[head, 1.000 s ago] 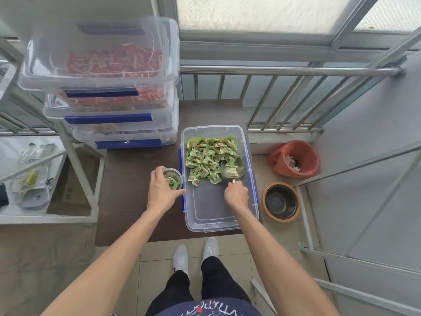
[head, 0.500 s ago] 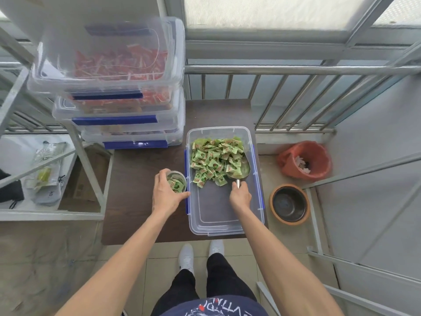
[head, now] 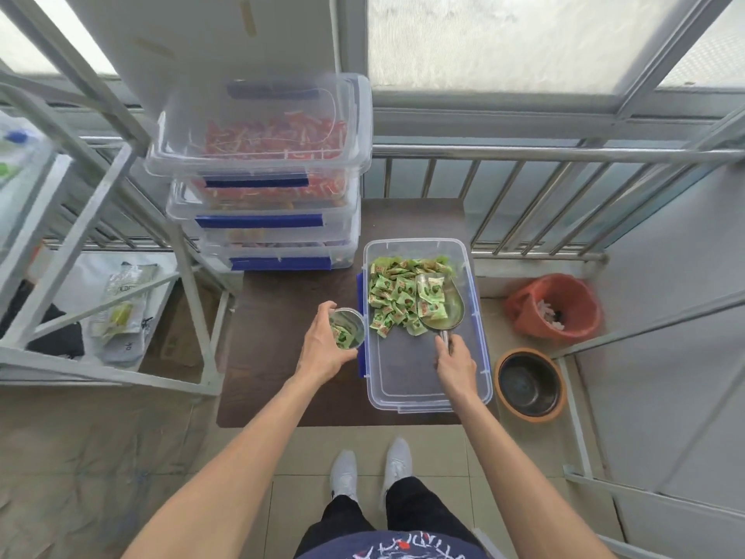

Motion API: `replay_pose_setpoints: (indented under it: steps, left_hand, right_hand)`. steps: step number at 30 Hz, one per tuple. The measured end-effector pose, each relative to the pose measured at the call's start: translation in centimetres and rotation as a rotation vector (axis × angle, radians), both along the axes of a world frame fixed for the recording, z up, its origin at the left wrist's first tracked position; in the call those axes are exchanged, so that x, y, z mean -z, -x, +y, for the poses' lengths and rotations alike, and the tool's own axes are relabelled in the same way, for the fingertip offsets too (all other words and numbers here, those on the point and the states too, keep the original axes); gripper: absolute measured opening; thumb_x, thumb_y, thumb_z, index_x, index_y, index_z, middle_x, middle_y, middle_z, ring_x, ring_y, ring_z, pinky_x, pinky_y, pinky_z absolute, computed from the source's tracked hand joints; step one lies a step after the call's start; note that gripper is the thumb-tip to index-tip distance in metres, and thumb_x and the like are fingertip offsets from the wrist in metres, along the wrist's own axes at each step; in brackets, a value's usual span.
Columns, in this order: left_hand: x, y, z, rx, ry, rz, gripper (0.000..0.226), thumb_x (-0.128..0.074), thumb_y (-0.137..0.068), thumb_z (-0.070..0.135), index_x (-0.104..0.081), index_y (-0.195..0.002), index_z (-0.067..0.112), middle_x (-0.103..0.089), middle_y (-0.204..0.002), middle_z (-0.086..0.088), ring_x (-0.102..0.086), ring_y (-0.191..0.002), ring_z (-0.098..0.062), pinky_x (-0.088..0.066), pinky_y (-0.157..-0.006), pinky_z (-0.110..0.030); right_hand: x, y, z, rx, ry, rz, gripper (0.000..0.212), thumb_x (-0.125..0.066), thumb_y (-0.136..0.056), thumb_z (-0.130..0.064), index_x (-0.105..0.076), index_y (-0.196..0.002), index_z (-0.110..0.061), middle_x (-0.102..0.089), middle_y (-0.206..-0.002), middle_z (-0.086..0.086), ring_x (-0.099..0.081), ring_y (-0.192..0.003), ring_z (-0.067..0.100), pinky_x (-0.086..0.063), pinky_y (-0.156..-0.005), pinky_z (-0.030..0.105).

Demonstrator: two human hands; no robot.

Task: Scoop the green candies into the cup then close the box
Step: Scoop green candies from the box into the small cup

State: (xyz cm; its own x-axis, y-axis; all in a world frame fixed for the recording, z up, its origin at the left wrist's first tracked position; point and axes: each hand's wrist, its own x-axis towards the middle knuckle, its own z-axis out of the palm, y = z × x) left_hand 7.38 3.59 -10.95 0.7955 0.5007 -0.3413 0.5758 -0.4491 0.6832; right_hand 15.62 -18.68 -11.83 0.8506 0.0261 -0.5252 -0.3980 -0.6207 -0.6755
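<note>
In the clear rectangular plastic box (head: 423, 381), the metal scoop (head: 441, 306) is now raised and loaded with green wrapped candies (head: 393, 290), where half a second ago it was buried in the pile. Its handle is gripped by the right hand (head: 455, 367). Just left of the box, the small round cup (head: 347, 328) is clasped by the left hand (head: 322, 351).
</note>
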Motion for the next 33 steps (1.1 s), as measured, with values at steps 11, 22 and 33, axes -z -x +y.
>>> replay_pose_setpoints:
  steps: [11, 22, 33]
  left_hand:
    - [0.5, 1.3, 0.4, 0.037, 0.040, -0.053, 0.086, -0.095, -0.065, 0.019, -0.046, -0.136, 0.028, -0.059, -0.133, -0.001, -0.058, -0.121, -0.022, -0.051, -0.103, -0.043]
    - [0.7, 2.1, 1.9, -0.014, 0.143, -0.065, 0.080, -0.094, -0.064, 0.024, -0.050, -0.129, 0.035, -0.068, -0.121, 0.004, -0.064, -0.112, -0.017, -0.054, -0.099, -0.041]
    - [0.8, 1.7, 1.7, 0.027, 0.073, -0.085, 0.072, -0.081, -0.077, 0.011, -0.050, -0.139, 0.032, -0.062, -0.134, 0.000, -0.062, -0.117, -0.022, -0.052, -0.098, -0.033]
  right_hand:
    - [-6.7, 3.2, 0.3, -0.391, 0.043, -0.012, 0.031, -0.053, -0.103, -0.037, -0.062, -0.089, -0.010, -0.063, -0.066, 0.000, -0.054, -0.060, 0.015, -0.042, -0.061, 0.034]
    - [-10.7, 4.1, 4.1, -0.606, 0.310, -0.062, 0.039, -0.050, -0.098, -0.045, -0.059, -0.076, -0.014, -0.068, -0.082, 0.011, -0.064, -0.074, 0.032, -0.041, -0.058, 0.037]
    - [-13.4, 4.6, 8.7, -0.707, 0.555, -0.134, 0.031, -0.047, -0.097, -0.023, -0.063, -0.116, -0.004, -0.064, -0.121, 0.024, -0.060, -0.109, 0.043, -0.049, -0.085, 0.041]
